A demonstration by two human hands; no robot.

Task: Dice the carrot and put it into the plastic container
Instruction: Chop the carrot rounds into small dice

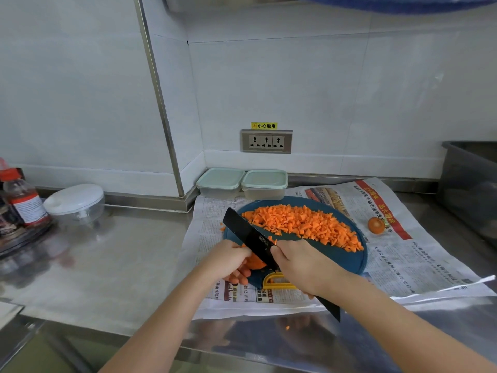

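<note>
Here, a white tiled wall [295, 76] with a metal corner strip rises behind a stainless steel counter [121, 265] that reflects the arms along its near edge. A sheet of newspaper [403, 254] is spread over the counter's right half, and a round blue cutting board [344, 259] lies on it. A dark bin [468, 179] stands at the far right edge. A long heap of diced carrot [304, 224] curves across the far side of the board. Two lidded plastic containers [220, 183] sit side by side against the wall, just behind the board. A clear chopper bowl [75, 201] and a red-capped bottle [24, 200] stand far left. The right hand [298, 265] grips the handle of a black knife [250, 235], its blade angled over the board's near left. The left hand [228, 261] curls its fingers over the uncut carrot piece [254, 262] beside the blade. A carrot end [376, 225] rests on the newspaper, right of the board. A triple socket [266, 141] sits in the wall under a yellow label [263, 126]
</note>
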